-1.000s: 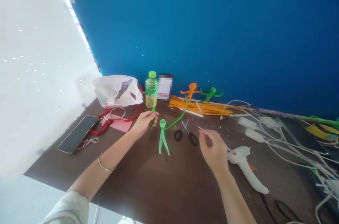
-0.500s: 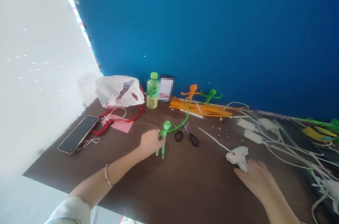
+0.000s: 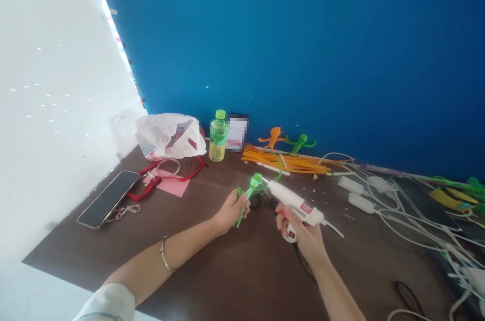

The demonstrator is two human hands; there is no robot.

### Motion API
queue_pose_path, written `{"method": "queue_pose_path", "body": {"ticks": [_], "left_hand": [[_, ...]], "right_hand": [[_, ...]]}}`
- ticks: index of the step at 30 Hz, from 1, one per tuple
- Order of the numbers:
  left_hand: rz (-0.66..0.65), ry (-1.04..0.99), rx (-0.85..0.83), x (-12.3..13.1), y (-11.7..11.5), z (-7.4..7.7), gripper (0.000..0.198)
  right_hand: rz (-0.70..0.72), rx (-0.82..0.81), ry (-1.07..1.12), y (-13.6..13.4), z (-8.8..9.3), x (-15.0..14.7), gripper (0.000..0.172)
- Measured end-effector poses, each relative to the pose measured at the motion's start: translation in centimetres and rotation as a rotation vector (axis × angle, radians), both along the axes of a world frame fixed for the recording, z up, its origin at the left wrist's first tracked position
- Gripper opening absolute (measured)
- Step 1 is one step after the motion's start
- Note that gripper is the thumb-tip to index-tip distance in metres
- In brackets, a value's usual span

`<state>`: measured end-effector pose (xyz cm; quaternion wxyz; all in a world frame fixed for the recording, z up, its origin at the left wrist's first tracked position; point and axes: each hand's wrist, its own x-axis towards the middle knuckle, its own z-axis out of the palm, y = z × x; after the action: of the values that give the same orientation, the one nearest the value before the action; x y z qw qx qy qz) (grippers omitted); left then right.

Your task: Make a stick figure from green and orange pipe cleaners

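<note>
My left hand point(image 3: 232, 211) is closed around the body of a small green pipe-cleaner figure point(image 3: 256, 182), which tilts to the right. One long green strand curves up and away from the figure. My right hand point(image 3: 303, 235) grips the handle of a white hot glue gun point(image 3: 291, 200). The gun's nozzle points left and is at the figure's head; whether they touch I cannot tell. A glue stick point(image 3: 333, 229) juts from the gun's rear. Behind the gun, a pair of scissors point(image 3: 257, 201) is partly hidden on the brown table point(image 3: 212, 270).
Orange pipe cleaners point(image 3: 291, 160) lie at the back, with an orange figure point(image 3: 275, 138) and a green figure point(image 3: 302, 143) behind. A bottle point(image 3: 217, 136), plastic bag point(image 3: 166, 134) and phone point(image 3: 109, 199) stand or lie leftward. White cables and adapters point(image 3: 361, 203) spread across the right.
My right hand has picked up the glue gun from the table and brought it left to the green figure. My left hand has moved slightly right, and the figure now tilts.
</note>
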<state>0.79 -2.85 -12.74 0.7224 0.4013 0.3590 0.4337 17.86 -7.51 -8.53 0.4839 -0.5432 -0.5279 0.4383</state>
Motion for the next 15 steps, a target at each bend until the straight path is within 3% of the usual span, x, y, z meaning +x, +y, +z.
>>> {"method": "queue_pose_path", "body": {"ticks": [5,15], "left_hand": [[-0.032,-0.177,-0.07,-0.3,0.5,-0.4,0.042],[-0.066,-0.194,-0.092,-0.5,0.5,-0.2,0.04]], "right_hand": [[0.032,-0.079,0.143,-0.1,-2.1,-0.7,0.034],[0.038,-0.19,0.122,-0.1,-3.0,-1.0,0.036]]}}
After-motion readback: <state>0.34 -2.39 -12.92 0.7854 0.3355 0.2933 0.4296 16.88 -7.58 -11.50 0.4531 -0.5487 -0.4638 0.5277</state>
